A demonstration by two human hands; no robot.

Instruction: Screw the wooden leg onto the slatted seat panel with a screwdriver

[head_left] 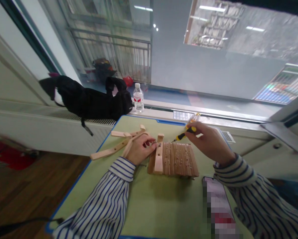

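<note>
A panel of brown wooden slats (180, 161), dotted with whitish spots, lies on a light green table. Across its left part runs a pale wooden strip (158, 161) with dark screws or holes. My left hand (140, 149) is at the strip's upper left edge, thumb and fingertips drawn together there; what they pinch, if anything, is too small to make out. In my right hand (208, 141) is a yellow and black screwdriver (182, 136), its fingers wrapped round the handle. The tool slants down to the left, tip close to the panel's top edge; contact cannot be made out.
Several curved pale wooden pieces (111, 151) lie left of my left hand. A phone (220, 205), partly pixelated, rests at the table's right front. Beyond the blue-edged table (149, 202), a water bottle (138, 98) and a black bag (89, 101) sit on the window ledge.
</note>
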